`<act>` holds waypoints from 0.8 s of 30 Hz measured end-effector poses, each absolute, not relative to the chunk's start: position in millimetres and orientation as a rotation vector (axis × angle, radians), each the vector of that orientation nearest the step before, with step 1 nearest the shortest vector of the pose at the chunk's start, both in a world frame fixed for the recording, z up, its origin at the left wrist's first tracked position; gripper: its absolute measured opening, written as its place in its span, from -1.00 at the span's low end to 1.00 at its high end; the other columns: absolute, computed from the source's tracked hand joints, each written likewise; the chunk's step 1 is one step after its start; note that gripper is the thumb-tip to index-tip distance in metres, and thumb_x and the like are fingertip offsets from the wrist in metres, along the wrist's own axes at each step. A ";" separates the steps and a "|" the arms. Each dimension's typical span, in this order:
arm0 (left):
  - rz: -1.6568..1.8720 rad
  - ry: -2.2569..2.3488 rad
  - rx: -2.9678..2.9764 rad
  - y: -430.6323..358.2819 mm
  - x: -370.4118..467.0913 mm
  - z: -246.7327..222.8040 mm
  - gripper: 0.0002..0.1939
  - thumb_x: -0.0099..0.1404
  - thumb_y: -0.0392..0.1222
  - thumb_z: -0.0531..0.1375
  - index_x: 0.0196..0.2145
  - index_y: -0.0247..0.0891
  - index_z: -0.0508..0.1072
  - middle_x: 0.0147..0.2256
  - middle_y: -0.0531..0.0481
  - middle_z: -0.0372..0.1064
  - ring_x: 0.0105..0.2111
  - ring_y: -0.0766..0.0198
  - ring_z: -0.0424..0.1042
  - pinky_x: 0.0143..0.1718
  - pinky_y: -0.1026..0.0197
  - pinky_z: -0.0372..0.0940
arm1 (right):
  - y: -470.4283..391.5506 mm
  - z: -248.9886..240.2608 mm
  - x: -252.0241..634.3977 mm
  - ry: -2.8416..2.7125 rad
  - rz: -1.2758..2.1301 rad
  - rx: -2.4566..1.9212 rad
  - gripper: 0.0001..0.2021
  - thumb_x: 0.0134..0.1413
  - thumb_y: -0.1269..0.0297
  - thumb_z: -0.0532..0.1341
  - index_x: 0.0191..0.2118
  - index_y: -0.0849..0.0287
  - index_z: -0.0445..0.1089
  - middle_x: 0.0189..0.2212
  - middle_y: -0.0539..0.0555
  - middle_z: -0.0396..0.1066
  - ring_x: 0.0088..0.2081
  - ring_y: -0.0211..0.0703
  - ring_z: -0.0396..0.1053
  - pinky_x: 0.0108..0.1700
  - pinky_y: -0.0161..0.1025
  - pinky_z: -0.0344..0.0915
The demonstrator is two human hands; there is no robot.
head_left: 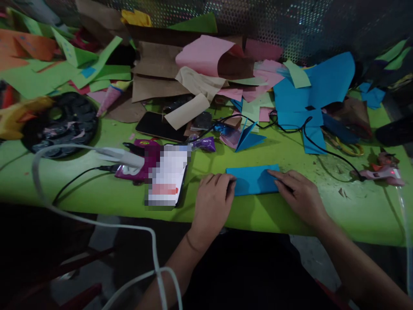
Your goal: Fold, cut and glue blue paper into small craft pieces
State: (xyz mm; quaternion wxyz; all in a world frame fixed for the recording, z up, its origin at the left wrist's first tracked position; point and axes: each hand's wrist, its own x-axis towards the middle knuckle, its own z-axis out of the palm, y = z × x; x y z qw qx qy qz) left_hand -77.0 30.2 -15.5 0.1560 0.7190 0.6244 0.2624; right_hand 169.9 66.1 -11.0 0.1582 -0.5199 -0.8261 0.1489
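Observation:
A folded blue paper rectangle (253,180) lies flat on the green table (329,206) near its front edge. My left hand (213,202) is at the paper's left end, its fingers curled together on that edge. At the right end is my right hand (298,193), with the index finger stretched onto the upper right part of the paper and the thumb near the lower right corner. Its other fingers are bent. Just behind the rectangle stands a folded blue paper piece (248,138) with pointed flaps.
A lit phone (169,174) lies left of my left hand, beside a purple power strip (142,161) with cables. Behind are a dark phone (161,125), a black round tray (77,122), large blue paper (325,86), pink paper (203,56) and green scraps. A white cable hangs at the left.

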 end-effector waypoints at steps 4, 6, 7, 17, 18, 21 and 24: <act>0.727 1.794 2.039 31.2 -76.7 -14.8 -0.95 0.40 -0.29 0.15 -0.21 -0.23 0.41 -0.28 -0.03 0.51 -0.24 0.12 0.42 -0.18 0.04 0.28 | 65.8 -13.6 170.6 -2.355 0.417 -1.476 -0.65 0.39 0.22 0.07 0.15 0.07 0.46 -0.35 0.10 0.45 -0.28 -0.07 0.43 -0.21 -0.15 0.36; 0.730 1.794 2.035 31.3 -76.5 -14.9 -0.95 0.41 -0.29 0.14 -0.22 -0.24 0.41 -0.27 -0.03 0.51 -0.24 0.12 0.42 -0.18 0.05 0.28 | 66.0 -14.1 170.7 -2.353 0.417 -1.474 -0.65 0.38 0.22 0.07 0.15 0.08 0.46 -0.35 0.10 0.45 -0.28 -0.07 0.43 -0.21 -0.15 0.36; 0.732 1.797 2.034 31.3 -76.3 -15.0 -0.95 0.41 -0.29 0.14 -0.21 -0.24 0.41 -0.27 -0.03 0.51 -0.23 0.12 0.42 -0.18 0.05 0.28 | 66.1 -14.1 170.6 -2.354 0.415 -1.475 -0.65 0.38 0.22 0.07 0.15 0.09 0.46 -0.36 0.10 0.44 -0.28 -0.07 0.43 -0.21 -0.14 0.36; 0.585 1.915 2.198 31.4 -72.7 -13.6 -0.95 0.39 -0.30 0.15 -0.21 -0.23 0.42 -0.29 -0.04 0.49 -0.24 0.10 0.40 -0.22 0.08 0.25 | 66.7 -14.6 168.8 -2.398 0.311 -1.452 -0.64 0.40 0.21 0.03 0.14 0.10 0.46 -0.41 0.09 0.39 -0.35 -0.10 0.39 -0.29 -0.17 0.32; 0.559 1.936 2.235 31.0 -72.1 -12.7 -0.94 0.39 -0.29 0.15 -0.22 -0.22 0.43 -0.30 -0.05 0.48 -0.24 0.09 0.40 -0.24 0.07 0.25 | 66.8 -15.3 168.5 -2.405 0.291 -1.449 -0.63 0.41 0.20 0.02 0.14 0.09 0.46 -0.41 0.09 0.39 -0.35 -0.10 0.39 -0.29 -0.18 0.32; 0.535 2.004 2.354 30.2 -70.3 -10.0 -0.87 0.39 -0.27 0.15 -0.15 -0.20 0.47 -0.28 -0.08 0.44 -0.23 0.05 0.37 -0.25 0.05 0.26 | 67.1 -17.6 167.7 -2.424 0.240 -1.448 -0.63 0.41 0.22 0.02 0.14 0.09 0.46 -0.42 0.09 0.39 -0.36 -0.11 0.37 -0.29 -0.18 0.30; 0.585 1.906 2.536 32.0 -69.7 -10.0 -0.72 0.39 -0.35 0.11 -0.02 -0.16 0.49 -0.15 -0.12 0.45 -0.16 0.05 0.37 -0.19 0.04 0.30 | 66.9 -19.2 167.1 -2.434 0.200 -1.462 -0.64 0.39 0.24 0.03 0.14 0.07 0.47 -0.42 0.09 0.38 -0.37 -0.11 0.35 -0.31 -0.18 0.28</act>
